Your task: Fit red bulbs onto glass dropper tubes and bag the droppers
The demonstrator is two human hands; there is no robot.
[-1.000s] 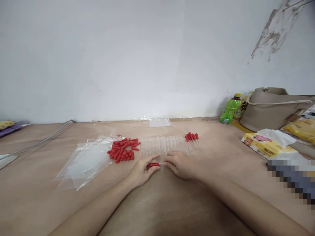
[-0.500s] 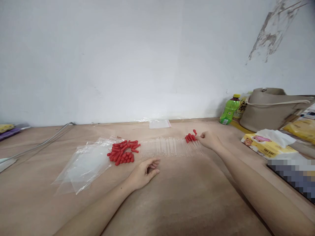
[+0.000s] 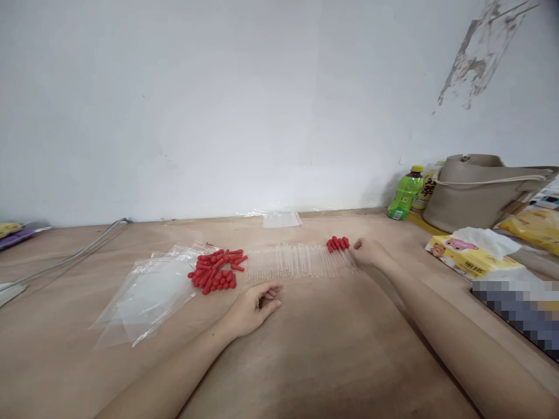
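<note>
Clear thin dropper tubes (image 3: 288, 261) lie side by side in a row on the brown-covered table. At the row's right end, several tubes carry red rubber bulbs (image 3: 338, 244). Just right of these capped tubes is my right hand (image 3: 369, 252), its fingers curled closed; whether anything is inside them is hidden. My left hand (image 3: 255, 305) rests on the table below the row's left part, palm sideways, fingers loosely bent and thumb apart, holding nothing. A pile of loose red rubber bulbs (image 3: 216, 270) sits up and left of it.
Clear zip bags (image 3: 146, 297) lie overlapping left of the pile. A small bag (image 3: 282, 219) is near the wall, a grey cable (image 3: 96, 241) at the left. On the right stand a green bottle (image 3: 406, 195), a beige bag (image 3: 463, 201) and a tissue pack (image 3: 474, 256).
The bulb-topped dropper that stuck up at my right fingertips now lies level with the other capped ones. My right hand has shifted slightly right and down, away from it. My left hand stays put.
</note>
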